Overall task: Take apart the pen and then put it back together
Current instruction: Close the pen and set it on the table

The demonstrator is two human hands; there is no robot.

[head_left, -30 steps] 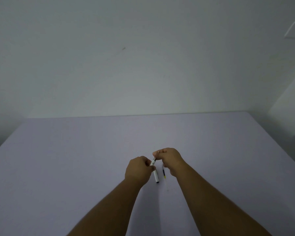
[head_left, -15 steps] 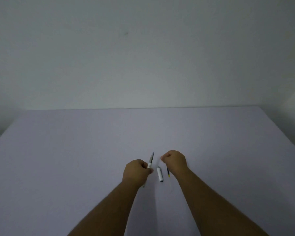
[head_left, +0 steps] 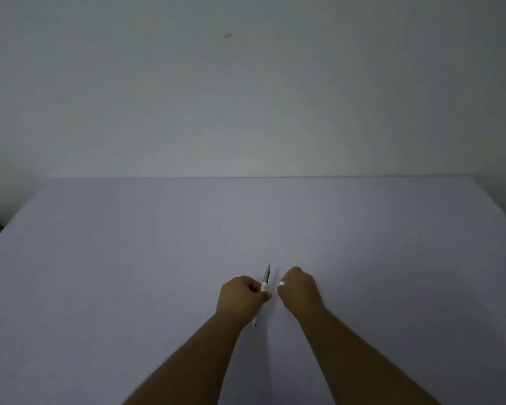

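Pen (head_left: 265, 276) juts forward from left hand (head_left: 241, 296) grip; right hand (head_left: 300, 289) pinches white cap (head_left: 282, 282) alongside.

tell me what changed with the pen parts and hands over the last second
The hands drew apart. The left hand now holds the pen body alone, tip pointing away. The white piece and thin refill that lay on the table are gone; the right hand pinches a small white piece. Table unchanged.

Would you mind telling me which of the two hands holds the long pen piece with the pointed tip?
The left hand: its pen body points away, while the right hand pinches only a small white piece.
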